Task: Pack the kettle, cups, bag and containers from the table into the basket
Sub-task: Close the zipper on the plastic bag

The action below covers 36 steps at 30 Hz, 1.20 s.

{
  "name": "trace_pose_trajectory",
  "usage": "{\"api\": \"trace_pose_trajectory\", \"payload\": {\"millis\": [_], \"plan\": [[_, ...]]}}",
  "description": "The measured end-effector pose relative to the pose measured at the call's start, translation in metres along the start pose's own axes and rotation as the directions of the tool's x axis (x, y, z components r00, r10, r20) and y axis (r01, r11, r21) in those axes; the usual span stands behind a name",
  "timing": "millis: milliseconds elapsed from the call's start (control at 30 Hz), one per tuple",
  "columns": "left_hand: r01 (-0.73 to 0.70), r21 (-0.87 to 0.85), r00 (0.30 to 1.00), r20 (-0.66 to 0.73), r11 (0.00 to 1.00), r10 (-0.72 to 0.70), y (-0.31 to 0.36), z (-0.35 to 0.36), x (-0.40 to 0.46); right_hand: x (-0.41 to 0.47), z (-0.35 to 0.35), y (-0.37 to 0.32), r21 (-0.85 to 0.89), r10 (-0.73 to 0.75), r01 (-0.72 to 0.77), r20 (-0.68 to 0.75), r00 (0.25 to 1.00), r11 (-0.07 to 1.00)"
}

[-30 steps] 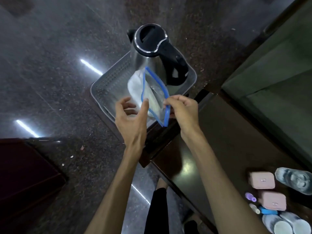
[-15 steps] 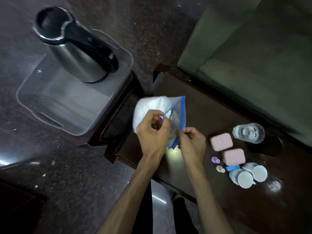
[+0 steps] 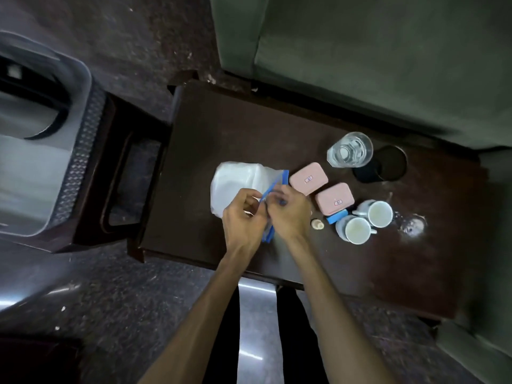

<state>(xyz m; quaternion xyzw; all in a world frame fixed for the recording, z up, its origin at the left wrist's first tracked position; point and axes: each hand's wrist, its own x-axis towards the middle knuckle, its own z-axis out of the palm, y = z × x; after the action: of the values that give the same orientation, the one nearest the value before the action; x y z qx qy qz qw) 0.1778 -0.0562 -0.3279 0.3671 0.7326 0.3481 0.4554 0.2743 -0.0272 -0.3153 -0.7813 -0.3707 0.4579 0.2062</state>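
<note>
Plastic bag (image 3: 235, 187): clear zip type with a blue seal strip, white contents inside; lies on the tabletop, left of the pink boxes, touching or just beside the far one.
Left hand (image 3: 243, 220): grip pinched on the bag's blue strip at its near-right edge, fingers curled.
Right hand (image 3: 291, 214): grip pinched on the same strip, just beside the left hand; knuckles of both nearly touching.
Tabletop (image 3: 221, 128): dark brown wood, glossy, carries all loose items.
Pink boxes: two lidded containers, far one (image 3: 308, 179) and near one (image 3: 334, 199), side by side, each with a small label on the lid.
Cups: two white cups, near one (image 3: 356, 230) and right one (image 3: 378, 212), touching each other, upright, just near-right of the pink boxes.
Blue item (image 3: 336, 217): small, flat, tucked between the near pink box and the cups; cannot tell what it is.
Small bottle (image 3: 317, 224): pale, lying just right of the right hand; detail too small to read.
Glass (image 3: 349, 149): clear, upright, far of the pink boxes; a dark round coaster (image 3: 388, 164) just right of it.
Basket (image 3: 72, 162): grey plastic with perforated wall, on a dark stool (image 3: 124, 173) left of the tabletop, well apart from the bag.
Kettle (image 3: 30, 106): steel body with black handle, inside the basket, blurred at the left edge.
Sofa (image 3: 374, 51): green, beyond the tabletop.
</note>
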Motion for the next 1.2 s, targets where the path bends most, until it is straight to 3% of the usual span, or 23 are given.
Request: {"api": "trace_pose_trajectory", "payload": {"millis": [133, 267, 433, 567, 867, 1067, 1200], "plan": [[0.006, -0.019, 1.000, -0.007, 1.000, -0.006, -0.004, 0.005, -0.001, 0.020, 0.006, 0.003, -0.030, 0.113, -0.111, 0.090, 0.989, 0.993], [0.006, -0.024, 1.000, 0.007, 1.000, -0.006, -0.007, 0.008, 0.000, 0.031, 0.014, 0.004, -0.010, 0.214, -0.214, 0.078, 0.974, 0.977], [0.007, -0.014, 1.000, -0.021, 1.000, -0.007, -0.009, 0.010, 0.003, 0.032, 0.020, 0.008, -0.152, 0.067, -0.071, -0.028, 0.997, 0.986], [0.037, -0.032, 0.996, -0.076, 0.999, -0.039, -0.008, 0.012, 0.008, 0.034, 0.017, 0.008, -0.182, -0.014, 0.014, 0.002, 1.000, 0.983], [0.047, -0.092, 0.995, -0.084, 0.995, -0.055, -0.006, 0.015, 0.013, 0.035, 0.019, 0.005, -0.131, 0.056, -0.054, 0.007, 0.998, 0.990], [0.052, -0.059, 0.996, -0.075, 0.997, -0.056, -0.008, 0.014, 0.014, 0.039, 0.027, 0.006, -0.260, 0.083, -0.097, -0.065, 0.994, 0.961], [0.061, -0.047, 0.995, -0.075, 0.997, -0.065, -0.009, 0.014, 0.012, 0.040, 0.025, 0.007, -0.218, 0.104, -0.112, -0.047, 0.993, 0.969]]}}
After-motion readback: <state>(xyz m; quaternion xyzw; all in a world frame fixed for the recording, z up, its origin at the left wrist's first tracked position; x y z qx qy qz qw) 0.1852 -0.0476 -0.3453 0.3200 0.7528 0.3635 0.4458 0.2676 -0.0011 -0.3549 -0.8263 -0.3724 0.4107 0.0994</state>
